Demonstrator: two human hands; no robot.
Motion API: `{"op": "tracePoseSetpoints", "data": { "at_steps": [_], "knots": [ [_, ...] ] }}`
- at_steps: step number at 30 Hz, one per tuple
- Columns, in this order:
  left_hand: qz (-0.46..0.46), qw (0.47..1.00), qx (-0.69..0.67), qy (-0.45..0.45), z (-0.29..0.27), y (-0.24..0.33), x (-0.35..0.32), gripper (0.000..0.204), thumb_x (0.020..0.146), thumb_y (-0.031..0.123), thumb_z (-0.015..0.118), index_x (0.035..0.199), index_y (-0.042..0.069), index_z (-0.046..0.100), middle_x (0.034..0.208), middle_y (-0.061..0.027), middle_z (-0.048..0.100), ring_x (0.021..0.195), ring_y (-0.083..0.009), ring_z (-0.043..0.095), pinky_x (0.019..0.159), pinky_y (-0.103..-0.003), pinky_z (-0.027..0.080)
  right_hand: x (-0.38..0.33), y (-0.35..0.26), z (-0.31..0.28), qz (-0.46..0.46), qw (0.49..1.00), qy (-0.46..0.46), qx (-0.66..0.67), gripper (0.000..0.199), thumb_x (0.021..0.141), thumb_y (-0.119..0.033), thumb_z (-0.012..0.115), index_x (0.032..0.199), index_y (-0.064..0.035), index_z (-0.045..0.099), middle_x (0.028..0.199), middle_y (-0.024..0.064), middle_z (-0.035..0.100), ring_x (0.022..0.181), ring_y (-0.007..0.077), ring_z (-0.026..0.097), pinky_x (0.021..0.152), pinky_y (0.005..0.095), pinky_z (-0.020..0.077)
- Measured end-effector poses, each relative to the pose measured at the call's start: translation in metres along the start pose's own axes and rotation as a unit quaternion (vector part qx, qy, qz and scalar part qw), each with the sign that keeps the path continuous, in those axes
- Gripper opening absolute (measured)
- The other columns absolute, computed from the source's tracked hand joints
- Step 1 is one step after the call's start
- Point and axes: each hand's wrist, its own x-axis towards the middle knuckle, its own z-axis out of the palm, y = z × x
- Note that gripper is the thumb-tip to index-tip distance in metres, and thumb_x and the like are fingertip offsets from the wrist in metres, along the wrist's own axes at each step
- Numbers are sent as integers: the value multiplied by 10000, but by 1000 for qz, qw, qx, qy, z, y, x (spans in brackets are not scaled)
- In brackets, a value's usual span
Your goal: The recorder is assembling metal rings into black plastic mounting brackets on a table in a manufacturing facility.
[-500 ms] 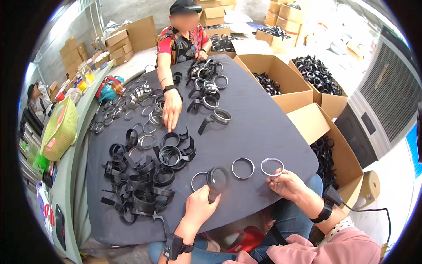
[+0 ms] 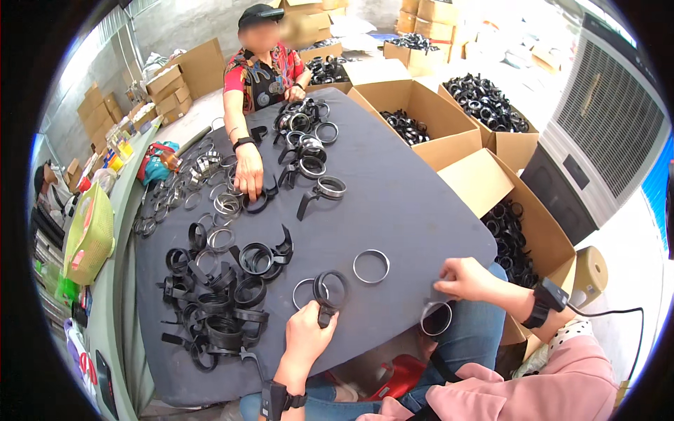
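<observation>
My left hand (image 2: 309,333) grips a black ring with a handle (image 2: 330,289), held upright over the near part of the table. A thin silver ring (image 2: 305,295) lies just behind it, partly covered. To the right, another silver ring (image 2: 380,253) lies flat on the dark cloth. My right hand (image 2: 469,279) hovers at the table's right corner, fingers drawn together, with nothing visible in them. Just below its fingertips, apart from them, a ring with a silver rim (image 2: 423,323) shows at the table edge above my lap.
Black handled rings (image 2: 223,332) pile up at left, with silver rings (image 2: 189,172) beyond. A co-worker's hand (image 2: 248,174) is on a black ring across the table (image 2: 393,210). Cartons of rings (image 2: 460,151) and an air cooler (image 2: 611,119) stand at right.
My right hand has let go of the silver ring, which is now lower, by the table edge. The co-worker's hand has drawn a black ring away from the pile. The view has shifted slightly.
</observation>
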Motion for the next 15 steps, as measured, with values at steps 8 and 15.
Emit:
{"op": "tracePoseSetpoints", "data": {
  "at_steps": [8,15],
  "knots": [
    [20,999,27,14,6,3,4,230,759,154,756,833,17,587,754,-164,646,706,-375,642,611,-433,510,32,21,53,-261,923,232,-163,136,818,-161,614,801,-38,561,751,134,610,722,331,632,628,417,506],
    [11,1000,21,15,5,-5,6,223,765,145,751,862,23,592,742,-161,634,697,-375,637,602,-427,505,1,7,49,-300,937,177,-2,80,790,-90,649,807,-34,594,697,123,576,632,306,603,577,376,488]
  ]
}}
